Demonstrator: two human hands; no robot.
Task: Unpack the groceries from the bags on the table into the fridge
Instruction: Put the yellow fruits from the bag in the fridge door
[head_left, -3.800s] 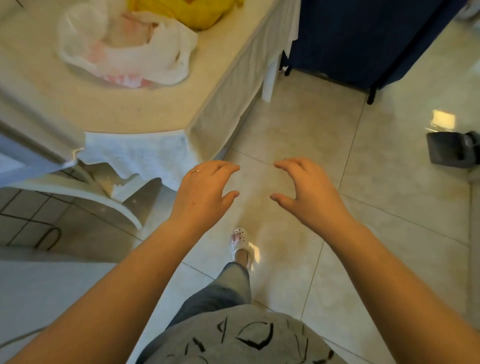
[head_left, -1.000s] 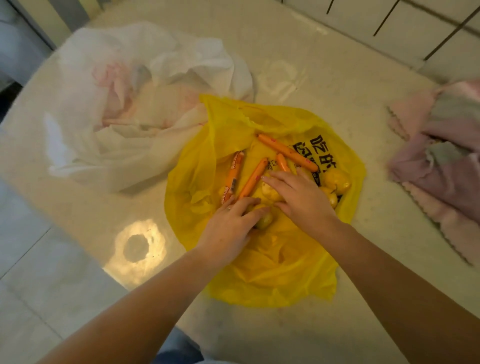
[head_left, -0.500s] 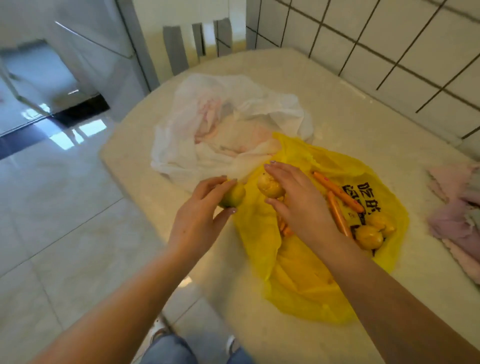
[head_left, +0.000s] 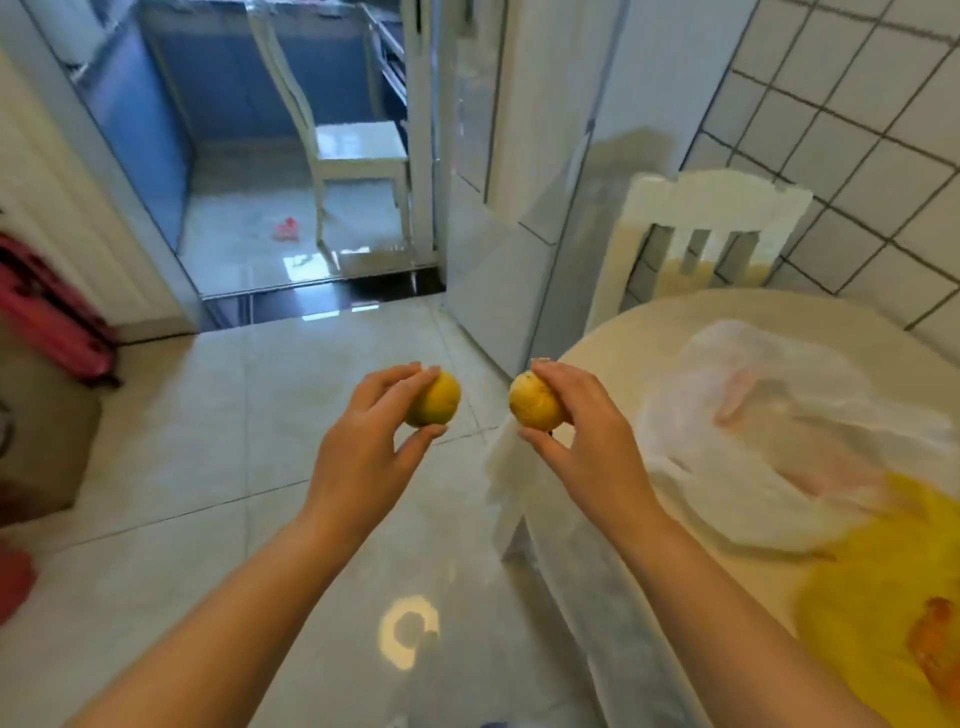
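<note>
Presently: two yellow fruits held up over the floor, one in each of the hands.

Item one, left hand (head_left: 363, 447), fingers and thumb pinching a round yellow fruit (head_left: 435, 399) (kind not certain; smooth skin). Item two, right hand (head_left: 587, 441), likewise pinching a second yellow fruit (head_left: 535, 402), its skin rougher and speckled. Both fruits sit side by side, apart, above the tiled floor (head_left: 218, 447) just left of the desk (head_left: 623, 332). On the desk, at right: a white plastic bag (head_left: 769, 431), crumpled, with something pink inside; nearer, a yellow plastic bag (head_left: 872, 613) with an orange item (head_left: 935, 644) showing, blurred. Far side of the desk: a white chair (head_left: 711, 228) against the tiled wall. Far centre: an open doorway with another chair (head_left: 353, 150) beyond it. Far left: a red object (head_left: 47, 312), blurred.
</note>
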